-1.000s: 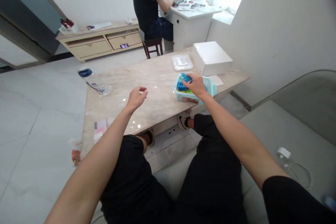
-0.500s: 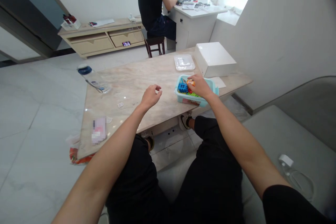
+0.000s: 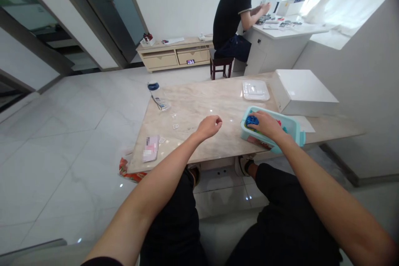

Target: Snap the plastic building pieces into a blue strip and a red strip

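Note:
My right hand (image 3: pixel 268 124) is down in a light-blue plastic tub (image 3: pixel 297 126), its thumb and fingers closed around a blue building block (image 3: pixel 252 121). Green and red pieces show partly around the hand; the rest of the contents are covered by it. Over the middle of the marble-patterned table (image 3: pixel 193 99), my left hand (image 3: pixel 210 127) hovers with loosely curled fingers and a gap by the thumb. Nothing shows in it.
A clear lidded container (image 3: pixel 255 90) and a large white box (image 3: pixel 307 91) stand behind the tub. Left are a water bottle (image 3: pixel 158 99), a pink packet (image 3: pixel 151 148) and small white grid pieces (image 3: pixel 176 126). A person (image 3: pixel 232 12) sits at a white desk (image 3: pixel 277 48).
My view has swung left, so things appear farther right. In the tub, my right hand has gone from beside an orange piece to the blue block. My left hand's fingers have curled more.

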Tool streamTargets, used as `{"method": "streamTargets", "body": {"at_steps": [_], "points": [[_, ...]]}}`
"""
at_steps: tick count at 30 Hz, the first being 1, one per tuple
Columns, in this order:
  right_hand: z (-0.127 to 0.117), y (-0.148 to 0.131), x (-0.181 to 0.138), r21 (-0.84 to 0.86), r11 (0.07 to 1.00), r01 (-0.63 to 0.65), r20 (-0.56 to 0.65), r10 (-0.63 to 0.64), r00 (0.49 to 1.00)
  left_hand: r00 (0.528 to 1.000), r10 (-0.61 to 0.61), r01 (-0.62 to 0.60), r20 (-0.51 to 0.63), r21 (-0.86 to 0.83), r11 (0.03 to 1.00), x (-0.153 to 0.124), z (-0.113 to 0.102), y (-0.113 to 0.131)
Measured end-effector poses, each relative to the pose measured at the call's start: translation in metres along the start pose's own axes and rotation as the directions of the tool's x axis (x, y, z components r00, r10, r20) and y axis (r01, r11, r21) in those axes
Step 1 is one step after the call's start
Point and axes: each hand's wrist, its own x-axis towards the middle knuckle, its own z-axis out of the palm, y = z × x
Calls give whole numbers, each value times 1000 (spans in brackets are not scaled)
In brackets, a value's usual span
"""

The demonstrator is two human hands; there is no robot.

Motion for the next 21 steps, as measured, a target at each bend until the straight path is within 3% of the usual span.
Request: {"method": "streamTargets", "body": {"at_steps": [8,16,21], "points": [[7,17,-9,181,980,-82,-64,95,993,1000,-2,2,10,-75,997,-3,-2,-2],[2,19,-18,246,955,-165,-109,197,974,999,23,-28,-37,-138,990,1,0,17],[-14,1,-18,238,966,-105,-309,177,934,992,7,-44,-128,-292,956,14,13,36]]}}
